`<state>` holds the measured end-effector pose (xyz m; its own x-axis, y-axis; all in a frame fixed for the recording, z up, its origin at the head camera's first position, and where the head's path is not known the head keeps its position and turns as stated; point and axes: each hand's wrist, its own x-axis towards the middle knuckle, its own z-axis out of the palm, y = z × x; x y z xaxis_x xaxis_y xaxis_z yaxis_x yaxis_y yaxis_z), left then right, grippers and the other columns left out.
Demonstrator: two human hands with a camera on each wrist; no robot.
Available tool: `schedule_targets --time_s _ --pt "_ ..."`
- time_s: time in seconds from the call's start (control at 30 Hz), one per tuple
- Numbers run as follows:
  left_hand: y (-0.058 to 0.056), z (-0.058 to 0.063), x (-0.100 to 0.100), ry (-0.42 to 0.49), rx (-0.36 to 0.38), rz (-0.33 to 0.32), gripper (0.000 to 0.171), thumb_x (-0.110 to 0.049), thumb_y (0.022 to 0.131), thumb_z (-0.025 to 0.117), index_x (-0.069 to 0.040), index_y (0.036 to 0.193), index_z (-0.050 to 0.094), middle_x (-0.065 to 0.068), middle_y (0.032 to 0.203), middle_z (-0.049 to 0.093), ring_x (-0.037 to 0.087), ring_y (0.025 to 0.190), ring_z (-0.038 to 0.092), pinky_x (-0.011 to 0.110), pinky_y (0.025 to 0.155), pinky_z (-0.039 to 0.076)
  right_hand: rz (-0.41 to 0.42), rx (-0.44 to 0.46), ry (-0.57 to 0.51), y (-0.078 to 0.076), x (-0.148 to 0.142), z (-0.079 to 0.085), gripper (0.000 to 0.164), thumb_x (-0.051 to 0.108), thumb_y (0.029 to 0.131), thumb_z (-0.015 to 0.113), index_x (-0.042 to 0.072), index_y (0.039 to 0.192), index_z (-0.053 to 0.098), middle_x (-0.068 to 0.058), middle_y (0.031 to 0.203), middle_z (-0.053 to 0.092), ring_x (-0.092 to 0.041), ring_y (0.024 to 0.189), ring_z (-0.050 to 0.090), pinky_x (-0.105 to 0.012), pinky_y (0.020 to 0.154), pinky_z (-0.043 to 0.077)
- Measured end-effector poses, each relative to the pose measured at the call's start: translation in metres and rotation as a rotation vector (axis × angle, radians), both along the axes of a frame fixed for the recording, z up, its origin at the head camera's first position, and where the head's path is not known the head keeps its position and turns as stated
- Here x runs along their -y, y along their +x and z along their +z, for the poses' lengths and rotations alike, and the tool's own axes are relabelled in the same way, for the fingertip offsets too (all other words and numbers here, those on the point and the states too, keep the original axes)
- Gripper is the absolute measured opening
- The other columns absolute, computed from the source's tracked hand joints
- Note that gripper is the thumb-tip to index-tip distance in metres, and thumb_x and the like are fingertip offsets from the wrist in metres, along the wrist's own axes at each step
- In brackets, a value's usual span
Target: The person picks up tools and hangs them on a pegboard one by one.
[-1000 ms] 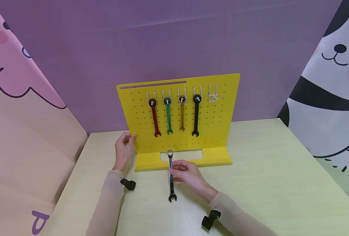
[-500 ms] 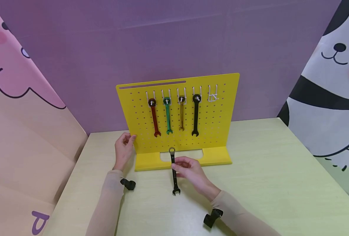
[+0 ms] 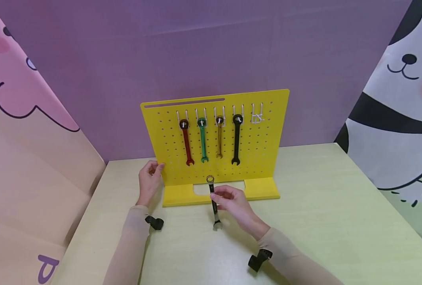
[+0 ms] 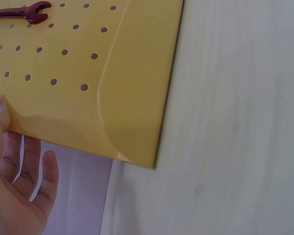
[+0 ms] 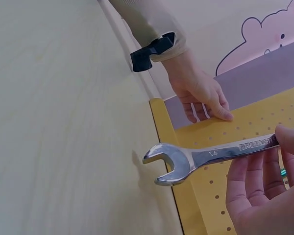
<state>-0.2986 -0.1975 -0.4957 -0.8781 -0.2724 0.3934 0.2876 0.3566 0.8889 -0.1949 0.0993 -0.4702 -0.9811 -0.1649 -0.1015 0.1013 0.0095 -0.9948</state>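
Note:
My right hand (image 3: 236,206) pinches a silver combination wrench (image 5: 213,155) between thumb and fingers. Its ring end points up toward the yellow pegboard (image 3: 259,158) and its open end hangs down over the table in the head view. At the board's left edge, my left hand (image 3: 149,184) grips with the thumb on the front face and the fingers behind. Hanging in a row on white hooks are a red wrench (image 3: 187,144), a green wrench (image 3: 203,142), a gold wrench (image 3: 219,140) and a black wrench (image 3: 236,140). A bare white hook (image 3: 257,117) is at the right end.
The pegboard's foot (image 3: 262,189) rests on a pale wooden table (image 3: 321,206). Behind the table is a purple backdrop (image 3: 196,51), with a pink cartoon panel on the left and a panda panel (image 3: 403,118) on the right.
My right hand has moved slightly up and right, toward the pegboard, with the silver wrench. The wrench has tilted, its open end swinging right. My left hand stays on the board's edge.

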Motion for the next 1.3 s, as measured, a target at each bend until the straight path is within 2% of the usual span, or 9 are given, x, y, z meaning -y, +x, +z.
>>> schedule_targets --time_s 0.43,0.67,0.9,1.07,1.3 --pt "-0.001 0.000 -0.001 0.018 0.004 -0.002 0.025 -0.024 0.102 0.074 0.000 0.100 0.069 -0.004 0.084 0.058 0.019 0.078 0.053 0.021 0.067 0.041 -0.021 -0.009 0.025 -0.005 -0.011 0.013 0.029 0.016 0.101 0.075 0.001 0.125 0.071 -0.003 0.110 0.072 -0.016 0.098 0.068 -0.033 0.088 0.062" --pt "-0.001 0.001 0.000 0.018 0.015 0.007 0.026 -0.025 0.102 0.074 0.000 0.100 0.069 0.000 0.085 0.060 0.017 0.080 0.053 0.020 0.070 0.041 -0.033 -0.018 0.005 -0.008 -0.018 0.021 0.030 0.017 0.101 0.075 0.000 0.125 0.070 0.001 0.105 0.070 -0.016 0.097 0.067 -0.030 0.086 0.062" --pt "-0.001 0.001 0.000 0.014 0.012 0.005 0.025 -0.024 0.102 0.074 0.000 0.100 0.070 -0.002 0.084 0.059 0.016 0.079 0.052 0.020 0.069 0.041 -0.059 -0.029 -0.004 -0.012 -0.025 0.032 0.032 0.019 0.102 0.073 0.000 0.128 0.068 0.002 0.107 0.070 -0.015 0.102 0.066 -0.030 0.087 0.061" --pt "-0.001 0.000 0.000 0.009 0.019 0.001 0.024 -0.023 0.102 0.074 0.001 0.101 0.070 0.001 0.085 0.060 0.017 0.079 0.053 0.020 0.069 0.041 -0.072 -0.035 0.012 -0.016 -0.033 0.041 0.035 0.023 0.104 0.072 0.002 0.131 0.066 0.004 0.111 0.069 -0.015 0.105 0.065 -0.028 0.088 0.061" --pt "-0.001 0.000 0.000 0.012 0.030 0.001 0.024 -0.024 0.103 0.073 0.000 0.102 0.070 0.005 0.088 0.061 0.022 0.082 0.053 0.021 0.070 0.041 -0.109 -0.041 -0.015 -0.022 -0.045 0.056 0.029 0.021 0.105 0.070 0.005 0.129 0.067 0.008 0.110 0.068 -0.012 0.103 0.066 -0.027 0.088 0.060"
